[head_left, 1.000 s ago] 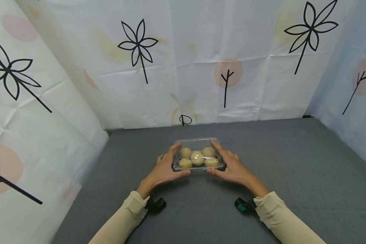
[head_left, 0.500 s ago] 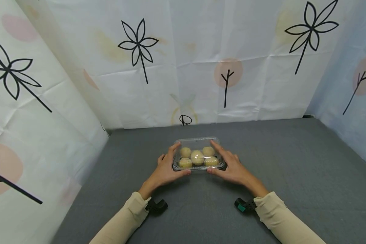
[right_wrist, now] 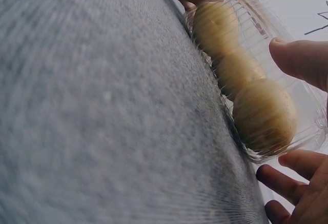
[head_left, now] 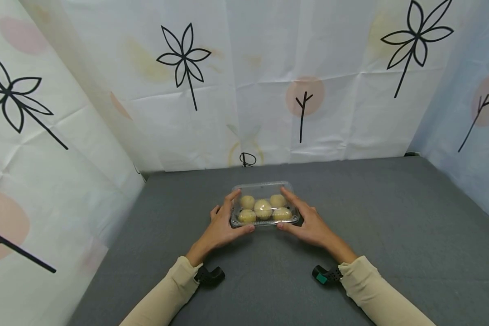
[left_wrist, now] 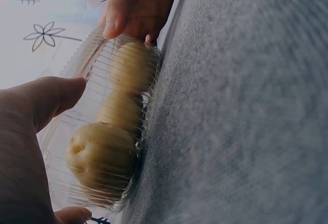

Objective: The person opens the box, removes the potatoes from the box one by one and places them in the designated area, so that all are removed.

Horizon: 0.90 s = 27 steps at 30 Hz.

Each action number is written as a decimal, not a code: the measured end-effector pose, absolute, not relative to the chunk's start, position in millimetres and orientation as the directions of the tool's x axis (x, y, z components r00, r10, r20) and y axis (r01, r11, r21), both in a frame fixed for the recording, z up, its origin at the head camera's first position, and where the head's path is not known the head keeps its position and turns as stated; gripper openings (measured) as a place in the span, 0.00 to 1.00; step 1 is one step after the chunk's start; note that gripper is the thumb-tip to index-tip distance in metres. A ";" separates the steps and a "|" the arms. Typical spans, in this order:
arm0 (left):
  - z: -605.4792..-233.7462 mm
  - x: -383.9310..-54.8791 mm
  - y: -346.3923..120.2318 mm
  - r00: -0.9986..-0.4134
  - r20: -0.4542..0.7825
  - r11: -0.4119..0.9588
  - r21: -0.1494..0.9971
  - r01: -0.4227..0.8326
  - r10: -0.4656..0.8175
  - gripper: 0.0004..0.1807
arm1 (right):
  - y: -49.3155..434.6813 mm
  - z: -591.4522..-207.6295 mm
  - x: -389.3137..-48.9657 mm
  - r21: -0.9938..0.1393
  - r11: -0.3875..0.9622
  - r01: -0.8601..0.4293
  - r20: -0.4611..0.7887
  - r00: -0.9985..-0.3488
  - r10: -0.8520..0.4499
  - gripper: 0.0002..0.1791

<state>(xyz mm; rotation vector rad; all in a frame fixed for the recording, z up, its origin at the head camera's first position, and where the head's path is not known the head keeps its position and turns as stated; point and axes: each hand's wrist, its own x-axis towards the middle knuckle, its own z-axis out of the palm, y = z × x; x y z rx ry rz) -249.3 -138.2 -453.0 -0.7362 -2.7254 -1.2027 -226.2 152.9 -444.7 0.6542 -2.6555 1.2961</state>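
Note:
A clear plastic clamshell container (head_left: 261,185) sits on the grey table with its lid down. Inside it are several round, pale yellow potatoes (left_wrist: 102,155), also seen through the ribbed wall in the right wrist view. My left hand (head_left: 221,228) holds the container's left end, thumb along the near side and index finger at the upper left of the lid. At the right end my right hand (head_left: 311,226) grips it in mirror fashion, thumb in front and index finger on the lid. In the head view, the lower fingers of both hands are partly hidden.
Grey cloth covers the table (head_left: 391,217) around the container. Behind it and at both sides hang white fabric walls (head_left: 261,54) printed with black flowers. Black wrist devices (head_left: 209,275) sit below each forearm, near the beige sleeves (head_left: 163,294).

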 end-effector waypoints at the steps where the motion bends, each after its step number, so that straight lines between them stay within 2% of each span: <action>1: -453.5 -249.6 -138.4 -0.881 0.256 0.576 0.677 0.458 0.399 0.57 | 152.8 -444.7 -226.3 -0.725 0.538 -0.431 0.291 -0.899 -0.327 0.51; 27: -455.5 -248.4 -139.1 -0.869 0.270 0.565 0.673 0.478 0.414 0.56 | 152.7 -447.7 -226.9 -0.764 0.460 -0.453 0.318 -0.884 -0.343 0.49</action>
